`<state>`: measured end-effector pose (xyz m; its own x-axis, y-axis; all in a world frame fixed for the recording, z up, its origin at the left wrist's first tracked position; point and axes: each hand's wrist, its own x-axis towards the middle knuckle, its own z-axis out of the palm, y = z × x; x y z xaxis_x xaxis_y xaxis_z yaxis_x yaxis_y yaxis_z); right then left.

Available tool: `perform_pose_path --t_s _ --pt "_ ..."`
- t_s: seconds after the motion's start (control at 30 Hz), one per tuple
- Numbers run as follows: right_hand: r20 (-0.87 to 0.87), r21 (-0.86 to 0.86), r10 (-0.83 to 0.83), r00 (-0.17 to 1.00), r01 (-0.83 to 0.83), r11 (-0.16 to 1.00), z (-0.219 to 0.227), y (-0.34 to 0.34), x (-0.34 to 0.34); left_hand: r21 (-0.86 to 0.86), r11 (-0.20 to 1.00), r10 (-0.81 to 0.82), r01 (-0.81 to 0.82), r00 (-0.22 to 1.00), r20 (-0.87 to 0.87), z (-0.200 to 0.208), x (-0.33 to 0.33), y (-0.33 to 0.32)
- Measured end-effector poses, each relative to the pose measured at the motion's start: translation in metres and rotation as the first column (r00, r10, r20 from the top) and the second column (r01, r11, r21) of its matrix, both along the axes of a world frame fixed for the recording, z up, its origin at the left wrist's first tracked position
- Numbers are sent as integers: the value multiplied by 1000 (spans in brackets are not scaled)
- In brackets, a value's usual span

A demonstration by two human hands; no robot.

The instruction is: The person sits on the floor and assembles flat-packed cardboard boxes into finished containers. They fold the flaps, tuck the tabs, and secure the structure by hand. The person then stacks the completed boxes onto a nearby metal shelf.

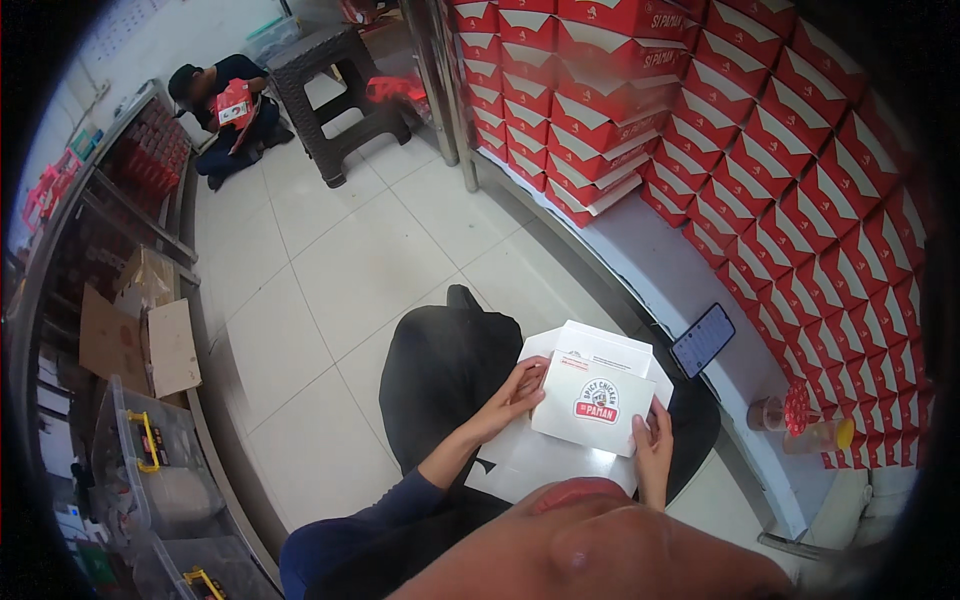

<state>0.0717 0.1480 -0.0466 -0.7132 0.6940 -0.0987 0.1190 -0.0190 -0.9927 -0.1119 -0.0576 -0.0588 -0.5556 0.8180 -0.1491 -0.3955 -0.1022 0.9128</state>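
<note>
A white cardboard panel (592,432) with a red and black printed logo lies between my hands, above my crossed legs. My left hand (510,400) grips its left edge, with the thumb near the lower left corner. My right hand (653,442) holds the right edge, fingers curled behind it. Under the panel a larger white cardboard box blank (515,465) rests flat on my lap. Whether panel and blank are one piece is hidden.
Red and white boxes (610,110) are stacked on a shelf at the right. A phone (703,340) leans by my right knee, near small jars (825,435). Ahead are a dark stool (335,95) and a seated person (225,115). Plastic bins (165,455) stand left.
</note>
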Motion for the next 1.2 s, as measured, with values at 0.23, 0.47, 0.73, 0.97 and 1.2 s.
perform_pose_path --t_s 0.23,0.47,0.73,0.97,1.2 --pt "-166 -148 -58 984 33 988 13 -9 6 85 995 -60 48 987 146 15 -3 9" --pt "-219 -263 -35 975 -25 964 32 -12 10 139 982 -142 129 986 88 30 -9 3" --pt "-283 -335 59 957 -157 929 39 -8 5 157 971 -192 183 981 40 31 -16 -9" --pt "-253 -334 -22 967 -65 940 35 -16 6 22 992 -126 124 979 162 28 -18 -14" --pt "-194 -201 -81 978 41 979 38 -18 0 -42 999 -40 31 975 -220 55 -5 -4"
